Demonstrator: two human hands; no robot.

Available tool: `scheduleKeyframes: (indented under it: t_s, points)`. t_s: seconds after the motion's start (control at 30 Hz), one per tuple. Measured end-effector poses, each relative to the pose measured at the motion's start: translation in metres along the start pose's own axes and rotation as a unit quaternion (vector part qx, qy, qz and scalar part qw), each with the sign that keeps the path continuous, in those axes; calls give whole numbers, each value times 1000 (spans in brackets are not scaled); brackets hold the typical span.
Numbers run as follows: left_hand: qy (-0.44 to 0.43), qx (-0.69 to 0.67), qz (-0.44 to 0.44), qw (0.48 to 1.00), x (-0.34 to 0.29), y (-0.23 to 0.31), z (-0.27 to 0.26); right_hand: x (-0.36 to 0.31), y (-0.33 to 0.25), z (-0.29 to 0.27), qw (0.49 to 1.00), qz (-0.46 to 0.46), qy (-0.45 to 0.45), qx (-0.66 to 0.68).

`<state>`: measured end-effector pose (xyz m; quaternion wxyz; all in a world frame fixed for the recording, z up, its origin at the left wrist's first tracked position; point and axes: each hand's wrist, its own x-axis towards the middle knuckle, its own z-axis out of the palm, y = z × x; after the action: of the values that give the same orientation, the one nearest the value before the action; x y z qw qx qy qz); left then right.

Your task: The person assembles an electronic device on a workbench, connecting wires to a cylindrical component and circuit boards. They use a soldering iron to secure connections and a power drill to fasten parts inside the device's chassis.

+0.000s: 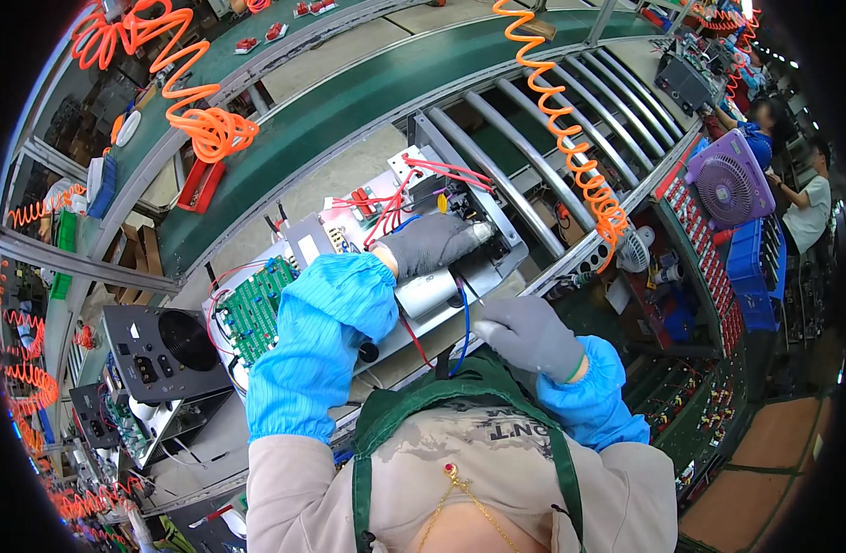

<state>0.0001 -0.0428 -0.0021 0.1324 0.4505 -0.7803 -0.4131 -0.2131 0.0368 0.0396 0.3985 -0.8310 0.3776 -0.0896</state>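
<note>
An open metal chassis [432,323] of an electrical unit lies before me, with a green circuit board [262,309], a white cylinder [427,293] and red and blue wires. My left hand [432,247], in a grey glove, reaches over the cylinder to black parts by the end panel [504,219]. Its fingers are bent together there, and what they grip is hidden. My right hand [531,337], also gloved, is at the chassis's near edge. Its thumb and fingers pinch together beside a thin dark strand; what they hold is too small to make out.
Metal rollers [534,166] adjoin the chassis on the right, with a green belt [349,101] beyond. Orange coiled hoses [216,134] hang overhead. Another unit with a black fan panel [160,350] stands at left. A purple fan [732,180] and other people are at far right.
</note>
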Motion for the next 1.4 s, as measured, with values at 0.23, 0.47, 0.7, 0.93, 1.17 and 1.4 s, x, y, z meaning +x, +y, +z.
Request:
scheduleKeyframes:
  t_s: [0.23,0.47,0.7,0.93,1.17,1.4]
  points:
    - [2,19,-14,1000,1,13,-4,18,49,52,993,121,12,-4]
    - [19,35,20,999,3,-1,3,41,43,58,970,198,80,-120]
    - [7,58,54,997,3,-7,3,36,44,38,977,203,1,70]
    - [-13,27,6,1000,2,4,-1,42,37,74,937,147,199,-248]
    - [2,27,28,999,2,2,-1,18,7,48,973,86,89,-195]
    - [14,24,30,999,4,-10,7,-5,-21,18,971,30,92,-220]
